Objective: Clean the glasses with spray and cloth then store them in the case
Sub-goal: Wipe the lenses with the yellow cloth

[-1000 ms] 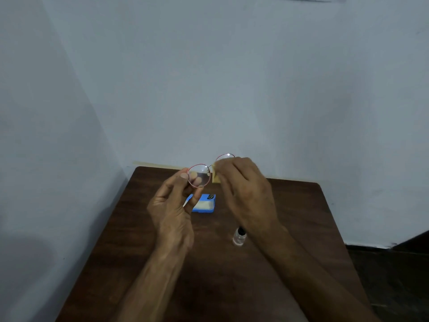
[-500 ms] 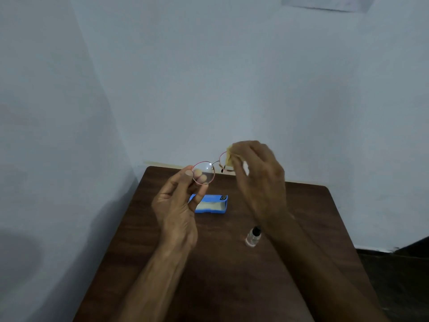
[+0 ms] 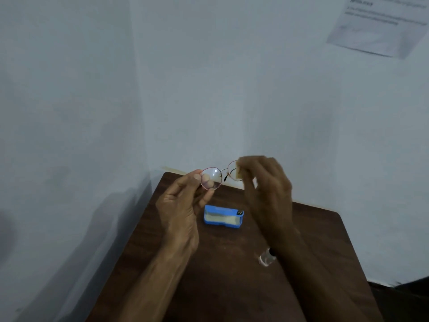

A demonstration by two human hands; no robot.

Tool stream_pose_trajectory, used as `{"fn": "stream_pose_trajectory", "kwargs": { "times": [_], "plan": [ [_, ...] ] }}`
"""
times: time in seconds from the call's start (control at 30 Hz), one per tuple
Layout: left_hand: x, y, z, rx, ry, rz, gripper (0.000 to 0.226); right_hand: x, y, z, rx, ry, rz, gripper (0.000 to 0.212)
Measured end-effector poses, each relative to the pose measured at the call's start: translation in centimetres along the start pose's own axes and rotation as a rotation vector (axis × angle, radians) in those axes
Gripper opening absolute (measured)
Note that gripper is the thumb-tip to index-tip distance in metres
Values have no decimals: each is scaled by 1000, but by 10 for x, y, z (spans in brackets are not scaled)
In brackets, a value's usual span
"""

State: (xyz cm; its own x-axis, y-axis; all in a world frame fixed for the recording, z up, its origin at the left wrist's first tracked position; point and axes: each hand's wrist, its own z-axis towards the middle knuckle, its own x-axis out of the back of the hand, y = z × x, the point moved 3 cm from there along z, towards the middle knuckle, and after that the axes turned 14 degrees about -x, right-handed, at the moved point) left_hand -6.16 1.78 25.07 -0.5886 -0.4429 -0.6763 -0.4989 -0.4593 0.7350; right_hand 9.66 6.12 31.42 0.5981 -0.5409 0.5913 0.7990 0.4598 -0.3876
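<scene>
Dark brown wooden worktop (image 3: 232, 287) pushed into corner of pale blue-white painted walls (image 3: 209, 89); printed paper sheet (image 3: 376, 26) upper right; dim light.

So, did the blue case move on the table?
No. The case keeps its spot on the table, left of the bottle; only the camera shifted.

Head tilts up: paper sheet (image 3: 380, 26) on wall now shows. Right hand (image 3: 264, 182) with cloth (image 3: 238, 175) shifts outward along glasses (image 3: 217, 176), blurs mid-rub.
</scene>
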Motion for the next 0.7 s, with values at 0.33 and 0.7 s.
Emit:
{"fn": "stream_pose_trajectory", "kwargs": {
  "times": [0.33,0.7],
  "plan": [
    [18,7,15,-10,-27,46,22,-14,-14,2,-55,24,-9,14],
    [22,8,32,39,-16,4,22,-22,-26,5,-62,16,-29,16]
  ]
}}
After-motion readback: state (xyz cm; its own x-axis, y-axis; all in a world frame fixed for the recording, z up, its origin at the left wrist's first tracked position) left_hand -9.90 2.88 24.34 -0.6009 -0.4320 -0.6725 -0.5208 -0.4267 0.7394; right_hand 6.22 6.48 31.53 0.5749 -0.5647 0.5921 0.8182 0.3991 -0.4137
